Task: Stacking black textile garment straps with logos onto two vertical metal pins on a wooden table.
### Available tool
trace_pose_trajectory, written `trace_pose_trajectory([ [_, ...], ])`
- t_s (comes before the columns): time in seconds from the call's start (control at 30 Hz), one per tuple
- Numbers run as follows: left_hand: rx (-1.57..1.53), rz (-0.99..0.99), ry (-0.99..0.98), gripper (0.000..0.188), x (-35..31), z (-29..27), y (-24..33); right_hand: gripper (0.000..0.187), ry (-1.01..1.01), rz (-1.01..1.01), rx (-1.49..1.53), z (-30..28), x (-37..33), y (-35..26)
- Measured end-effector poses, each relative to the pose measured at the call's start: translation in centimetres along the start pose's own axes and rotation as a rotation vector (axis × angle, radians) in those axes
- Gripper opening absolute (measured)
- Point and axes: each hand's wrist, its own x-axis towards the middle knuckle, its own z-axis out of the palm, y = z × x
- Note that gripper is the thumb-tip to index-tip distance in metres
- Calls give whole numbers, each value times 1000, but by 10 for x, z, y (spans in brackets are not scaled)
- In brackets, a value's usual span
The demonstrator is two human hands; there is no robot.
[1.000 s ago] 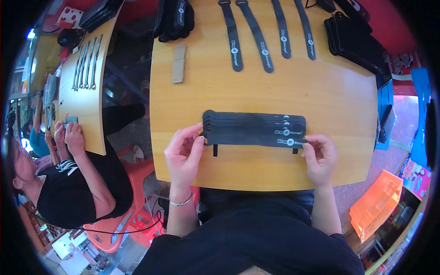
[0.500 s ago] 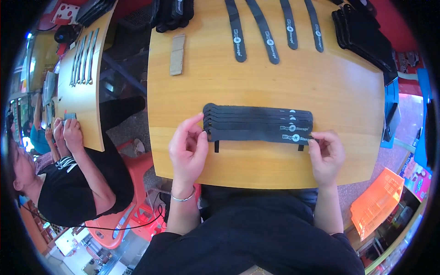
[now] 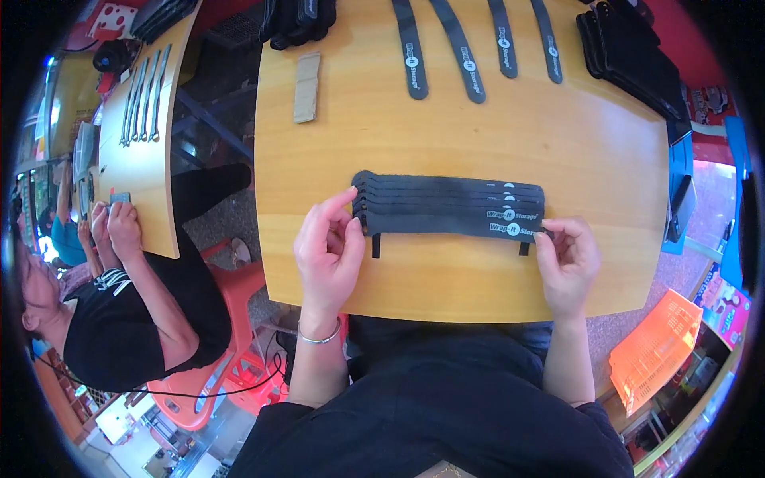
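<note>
A fanned stack of dark grey hook-and-loop storage straps (image 3: 438, 205) lies crosswise on the wooden table in front of me. The straps overlap in steps, with white print near their right ends and rounded tips with holes at the left. Two short black strips (image 3: 376, 245) stick out from under the near edge. My left hand (image 3: 328, 251) has its thumb and forefinger closed on the left end of the nearest strap. At the right end, my right hand (image 3: 567, 259) pinches the same strap between thumb and finger. The curled other fingers are partly hidden.
Several single straps (image 3: 465, 60) lie apart at the far side. A folded brown cardboard strip (image 3: 307, 88) is at far left, below a black strap pile (image 3: 299, 20). Another black pile (image 3: 633, 64) sits far right. An orange crate (image 3: 657, 350) stands right; a co-worker (image 3: 135, 319) sits left.
The whole view has shifted slightly, so the table and straps appear a little higher. Both hands keep nearly the same places at the strap ends.
</note>
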Motion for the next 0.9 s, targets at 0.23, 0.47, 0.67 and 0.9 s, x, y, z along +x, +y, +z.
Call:
trace_pose_trajectory([
  [0.23, 56, 37, -43, 36, -1, -1, -2, 17, 1, 0, 12, -1, 0, -1],
  [0.47, 68, 44, -28, 35, -1, 1, -4, 17, -9, -4, -10, 0, 0, 0],
  [0.67, 72, 70, -6, 35, 1, 3, -2, 18, 4, 31, 35, 1, 0, -1],
  [0.9, 83, 60, -2, 36, 1, 3, -2, 19, 6, 20, 23, 1, 0, 0],
])
